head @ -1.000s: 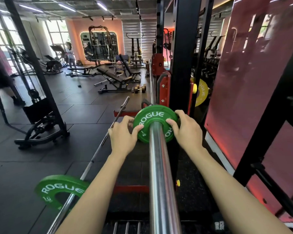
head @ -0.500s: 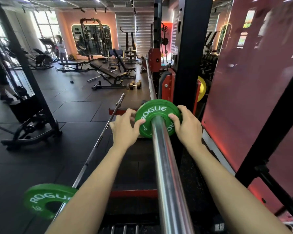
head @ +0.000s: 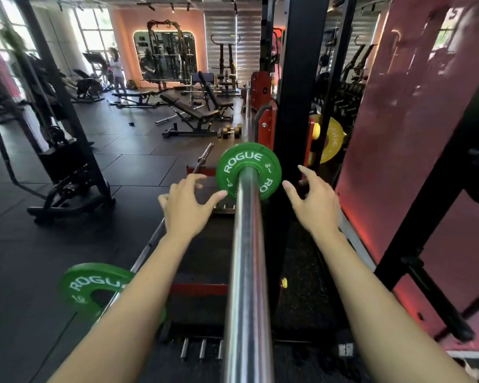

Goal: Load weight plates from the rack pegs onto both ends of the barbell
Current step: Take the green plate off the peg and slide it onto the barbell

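Two green plates are what we see first. One green plate (head: 248, 171), marked ROGUE in white letters, sits threaded on the barbell (head: 248, 258), a shiny steel bar that runs away from us straight up the middle of the view. The plate stands upright, its face turned toward us, with the bar passing through its centre hole, close to the black rack post (head: 296, 106).

Our left hand (head: 187, 207) is just left of that plate, fingers spread and relaxed, gripping nothing; the thumb tip reaches to the plate's lower left edge, and we cannot tell whether it touches. Our right hand (head: 314, 201) is just right of the plate, fingers likewise loose and apart, holding nothing, with a clear gap between it and the plate's rim.

A second green plate (head: 94, 288), also marked ROGUE, is low and to the left of the barbell, on a second bar (head: 174, 205) that lies aslant over the dark floor (head: 53, 258); our left forearm hides part of it. Beyond the rack post, to the right of the first plate, a yellow plate (head: 332, 140) hangs beside the red bracket (head: 266, 123). Far behind the plate stand benches and a person, blurred.
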`<move>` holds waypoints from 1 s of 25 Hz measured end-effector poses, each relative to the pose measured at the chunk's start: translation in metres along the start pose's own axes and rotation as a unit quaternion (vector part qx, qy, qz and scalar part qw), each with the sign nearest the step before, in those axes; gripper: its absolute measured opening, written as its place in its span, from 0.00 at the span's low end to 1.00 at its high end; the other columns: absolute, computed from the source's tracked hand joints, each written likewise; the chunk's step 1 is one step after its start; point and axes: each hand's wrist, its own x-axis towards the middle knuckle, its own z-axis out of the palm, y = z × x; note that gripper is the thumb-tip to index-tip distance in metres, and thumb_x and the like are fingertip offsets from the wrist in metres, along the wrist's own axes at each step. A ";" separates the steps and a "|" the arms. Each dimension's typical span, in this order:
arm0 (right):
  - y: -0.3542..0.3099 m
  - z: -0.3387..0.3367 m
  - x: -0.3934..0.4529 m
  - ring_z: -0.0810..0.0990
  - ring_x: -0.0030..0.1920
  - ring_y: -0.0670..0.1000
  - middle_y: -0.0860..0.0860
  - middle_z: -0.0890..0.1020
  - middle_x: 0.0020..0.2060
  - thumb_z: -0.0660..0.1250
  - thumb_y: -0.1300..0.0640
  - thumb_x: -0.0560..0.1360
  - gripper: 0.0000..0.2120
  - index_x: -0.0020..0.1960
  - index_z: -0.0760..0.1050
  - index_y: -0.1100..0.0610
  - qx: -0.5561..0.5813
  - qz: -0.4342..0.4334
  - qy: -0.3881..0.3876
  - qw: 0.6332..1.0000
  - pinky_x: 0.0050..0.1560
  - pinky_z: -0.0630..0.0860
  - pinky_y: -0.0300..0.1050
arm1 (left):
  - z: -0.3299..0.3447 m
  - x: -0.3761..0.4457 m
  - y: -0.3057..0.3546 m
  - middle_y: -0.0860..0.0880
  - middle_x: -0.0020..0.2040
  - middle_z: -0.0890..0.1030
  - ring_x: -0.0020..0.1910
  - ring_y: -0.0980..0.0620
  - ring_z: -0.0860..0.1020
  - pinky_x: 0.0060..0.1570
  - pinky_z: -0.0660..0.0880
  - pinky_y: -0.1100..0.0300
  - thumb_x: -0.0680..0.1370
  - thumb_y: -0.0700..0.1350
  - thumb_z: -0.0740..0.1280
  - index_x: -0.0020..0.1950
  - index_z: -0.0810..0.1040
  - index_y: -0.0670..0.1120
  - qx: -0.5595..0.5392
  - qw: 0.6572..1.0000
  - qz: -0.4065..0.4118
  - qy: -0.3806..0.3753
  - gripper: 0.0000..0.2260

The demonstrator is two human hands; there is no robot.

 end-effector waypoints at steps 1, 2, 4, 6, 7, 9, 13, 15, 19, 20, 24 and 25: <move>-0.003 -0.006 -0.007 0.78 0.57 0.54 0.51 0.81 0.56 0.63 0.40 0.78 0.26 0.72 0.68 0.49 0.002 -0.007 -0.011 1.000 0.49 0.72 0.47 | -0.008 -0.010 0.003 0.56 0.53 0.80 0.57 0.50 0.74 0.53 0.57 0.53 0.71 0.71 0.66 0.62 0.75 0.55 0.003 1.000 0.005 -0.001 0.27; -0.009 -0.013 -0.014 0.77 0.57 0.55 0.51 0.81 0.56 0.62 0.40 0.78 0.26 0.73 0.67 0.49 0.001 -0.016 -0.018 1.000 0.49 0.72 0.48 | -0.017 -0.019 0.008 0.56 0.53 0.80 0.57 0.50 0.74 0.53 0.57 0.54 0.71 0.71 0.66 0.62 0.75 0.55 0.006 1.000 0.010 0.001 0.27; -0.020 -0.028 -0.031 0.76 0.56 0.54 0.50 0.80 0.56 0.60 0.39 0.79 0.27 0.74 0.65 0.47 -0.007 -0.032 -0.023 0.999 0.48 0.73 0.49 | -0.036 -0.035 0.019 0.55 0.54 0.80 0.57 0.50 0.74 0.53 0.57 0.53 0.72 0.71 0.65 0.62 0.75 0.55 0.009 1.000 0.021 0.010 0.26; -0.031 -0.046 -0.054 0.76 0.56 0.53 0.49 0.79 0.57 0.59 0.38 0.78 0.27 0.75 0.64 0.46 0.002 -0.037 -0.027 0.999 0.48 0.74 0.50 | -0.057 -0.052 0.027 0.54 0.55 0.79 0.59 0.49 0.74 0.55 0.58 0.52 0.73 0.70 0.64 0.63 0.74 0.55 0.012 1.000 0.026 0.012 0.26; -0.036 -0.055 -0.066 0.76 0.56 0.53 0.49 0.79 0.57 0.59 0.38 0.78 0.27 0.75 0.64 0.45 0.010 -0.035 -0.027 0.999 0.49 0.75 0.51 | -0.068 -0.061 0.030 0.54 0.56 0.79 0.60 0.49 0.74 0.56 0.59 0.51 0.74 0.70 0.63 0.64 0.74 0.54 0.014 1.000 0.026 0.007 0.27; -0.047 -0.074 -0.086 0.76 0.56 0.53 0.48 0.79 0.58 0.59 0.38 0.78 0.27 0.75 0.64 0.45 0.022 -0.024 -0.026 0.999 0.51 0.74 0.51 | -0.091 -0.082 0.035 0.52 0.58 0.78 0.61 0.49 0.73 0.58 0.60 0.49 0.74 0.71 0.62 0.65 0.73 0.54 0.023 0.999 0.030 -0.004 0.27; -0.075 -0.120 -0.135 0.76 0.56 0.53 0.46 0.79 0.57 0.59 0.37 0.78 0.27 0.74 0.64 0.44 0.020 -0.018 -0.023 0.999 0.51 0.74 0.51 | -0.139 -0.133 0.041 0.52 0.60 0.77 0.62 0.48 0.71 0.59 0.60 0.49 0.75 0.70 0.61 0.66 0.73 0.55 0.030 0.999 0.042 -0.008 0.26; -0.092 -0.145 -0.163 0.75 0.56 0.52 0.46 0.78 0.57 0.58 0.37 0.78 0.26 0.74 0.65 0.44 0.009 -0.025 -0.023 0.999 0.49 0.72 0.48 | -0.165 -0.161 0.044 0.52 0.61 0.76 0.62 0.48 0.70 0.60 0.60 0.49 0.76 0.70 0.61 0.66 0.73 0.55 0.031 0.998 0.049 0.002 0.26; -0.122 -0.189 -0.219 0.74 0.55 0.52 0.47 0.79 0.54 0.59 0.37 0.78 0.26 0.73 0.66 0.45 -0.004 -0.030 -0.010 0.999 0.48 0.70 0.47 | -0.209 -0.216 0.052 0.53 0.62 0.75 0.62 0.48 0.69 0.61 0.61 0.49 0.76 0.68 0.62 0.66 0.73 0.56 0.027 0.997 0.074 0.016 0.24; -0.128 -0.200 -0.232 0.74 0.56 0.52 0.47 0.79 0.55 0.59 0.37 0.78 0.26 0.73 0.66 0.45 -0.008 -0.030 -0.012 0.999 0.49 0.71 0.48 | -0.218 -0.227 0.056 0.53 0.61 0.75 0.62 0.48 0.69 0.60 0.61 0.49 0.76 0.68 0.62 0.66 0.73 0.56 0.030 0.996 0.080 0.016 0.24; -0.142 -0.242 -0.269 0.73 0.57 0.52 0.47 0.79 0.57 0.58 0.37 0.78 0.26 0.73 0.65 0.45 -0.042 -0.029 -0.003 0.999 0.49 0.71 0.47 | -0.241 -0.262 0.076 0.53 0.61 0.75 0.62 0.48 0.69 0.61 0.61 0.49 0.76 0.69 0.61 0.66 0.74 0.56 0.020 0.994 0.104 0.008 0.25; -0.143 -0.251 -0.274 0.73 0.58 0.52 0.46 0.78 0.58 0.58 0.37 0.78 0.26 0.74 0.65 0.45 -0.051 -0.029 -0.003 0.998 0.48 0.69 0.46 | -0.244 -0.267 0.081 0.53 0.61 0.75 0.62 0.48 0.69 0.61 0.62 0.48 0.75 0.70 0.60 0.66 0.74 0.55 0.020 0.994 0.110 0.009 0.26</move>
